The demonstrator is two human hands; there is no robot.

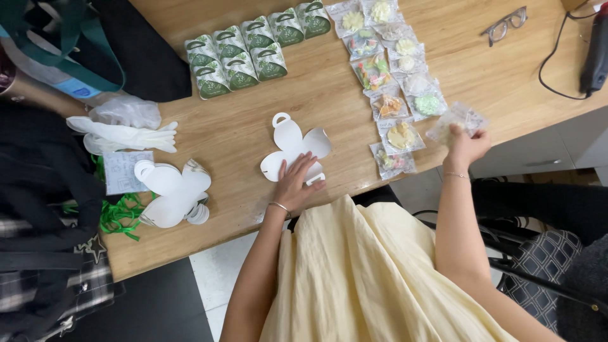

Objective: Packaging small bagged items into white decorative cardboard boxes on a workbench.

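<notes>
White card box blank (292, 147) is lying mid-frame under the flat, open left hand (296, 182); the right hand (465, 147), right of it, is pinching a clear sachet (457, 121).

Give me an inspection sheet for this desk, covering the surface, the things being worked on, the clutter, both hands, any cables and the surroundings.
Surface: wooden table, crowded.
Job's things: flat white box blank under the left hand; clear sachet in the right hand; rows of filled sachets; folded green and white boxes; stack of blanks.
Clutter: white gloves, green ribbon, glasses, paper slip.
Grippers: left hand pressing the blank flat; right hand pinching the sachet.
Cables: black cable running to a black tool.
Surroundings: dark bags at the left, white drawer unit at the right.
</notes>
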